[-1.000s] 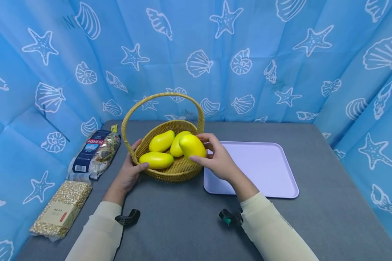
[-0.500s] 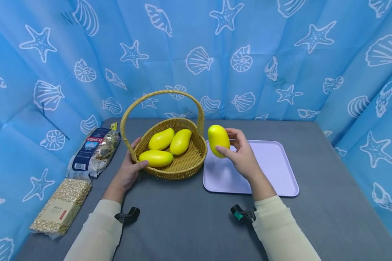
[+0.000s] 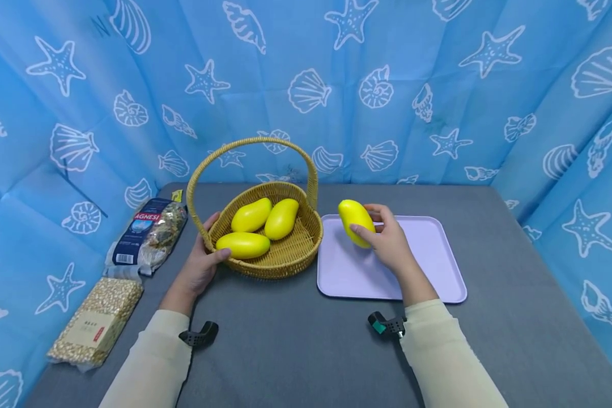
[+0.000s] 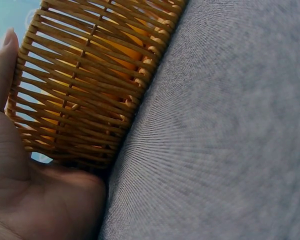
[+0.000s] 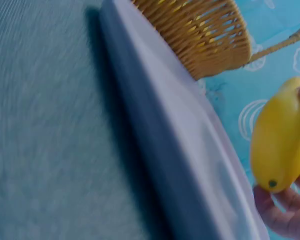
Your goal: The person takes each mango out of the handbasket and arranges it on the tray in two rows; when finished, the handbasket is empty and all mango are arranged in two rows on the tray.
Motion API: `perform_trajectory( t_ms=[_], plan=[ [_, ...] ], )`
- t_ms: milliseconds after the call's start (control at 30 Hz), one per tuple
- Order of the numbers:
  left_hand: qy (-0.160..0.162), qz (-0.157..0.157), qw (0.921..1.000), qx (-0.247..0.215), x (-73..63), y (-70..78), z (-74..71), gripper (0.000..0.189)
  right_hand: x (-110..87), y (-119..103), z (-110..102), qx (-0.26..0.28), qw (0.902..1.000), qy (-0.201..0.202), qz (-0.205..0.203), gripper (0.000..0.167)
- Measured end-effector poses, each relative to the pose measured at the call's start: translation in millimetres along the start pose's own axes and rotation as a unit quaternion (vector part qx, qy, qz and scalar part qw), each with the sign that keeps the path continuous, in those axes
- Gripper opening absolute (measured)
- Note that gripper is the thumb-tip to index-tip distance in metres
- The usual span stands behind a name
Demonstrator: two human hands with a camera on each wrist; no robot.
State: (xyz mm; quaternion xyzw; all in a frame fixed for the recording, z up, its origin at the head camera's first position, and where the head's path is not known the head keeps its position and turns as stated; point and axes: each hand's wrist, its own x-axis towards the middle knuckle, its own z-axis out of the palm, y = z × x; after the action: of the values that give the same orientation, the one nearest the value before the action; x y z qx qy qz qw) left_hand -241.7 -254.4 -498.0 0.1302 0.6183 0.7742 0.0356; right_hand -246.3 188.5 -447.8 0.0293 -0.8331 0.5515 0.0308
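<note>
Yellow mango within right grip

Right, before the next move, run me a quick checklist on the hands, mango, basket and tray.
1. Right hand gripping the held mango: ok.
2. Held mango raised over the lilac tray, not resting on it: ok.
3. Left hand holding the wicker basket at its side: ok.
4. Three other mangoes inside the basket: ok.
5. Agnesi bag away from the tray, beyond the basket's far side: ok.
6. Exact height of the held mango above the tray: cannot tell.
</note>
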Motion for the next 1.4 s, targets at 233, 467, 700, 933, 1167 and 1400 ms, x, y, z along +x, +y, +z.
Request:
perform_trajectory(
  t_ms=[233, 467, 700, 933, 1167, 1400],
  plan=[
    [0.002, -0.001, 1.0000, -0.001, -0.8, 2.2, -0.7, 0.090, 5.7, 11, 3, -0.117, 0.9929, 0.008, 0.016, 0.060],
    [-0.001, -0.006, 1.0000, 0.000, 0.4, 1.3, -0.1, 0.090, 4.5, 7, 0, -0.182, 0.9824, 0.000, 0.041, 0.067],
    [0.001, -0.008, 0.9999, 0.007, 1.0, 1.8, 0.8, 0.089, 0.7, -7, -15, -0.193, 0.9768, -0.083, 0.040, 0.073],
    [-0.001, -0.009, 0.9999, 0.005, 1.3, 2.1, 0.9, 0.089, 1.2, -5, -15, -0.213, 0.9731, -0.076, 0.045, 0.066],
    [-0.007, -0.003, 1.0000, 0.001, 1.8, 0.1, -1.1, 0.089, 2.9, -2, -13, -0.211, 0.9749, -0.070, 0.018, 0.075],
    [-0.007, -0.002, 1.0000, -0.006, 2.0, 0.5, -1.0, 0.088, 5.0, 0, -10, -0.221, 0.9719, -0.081, 0.005, 0.067]
  ],
)
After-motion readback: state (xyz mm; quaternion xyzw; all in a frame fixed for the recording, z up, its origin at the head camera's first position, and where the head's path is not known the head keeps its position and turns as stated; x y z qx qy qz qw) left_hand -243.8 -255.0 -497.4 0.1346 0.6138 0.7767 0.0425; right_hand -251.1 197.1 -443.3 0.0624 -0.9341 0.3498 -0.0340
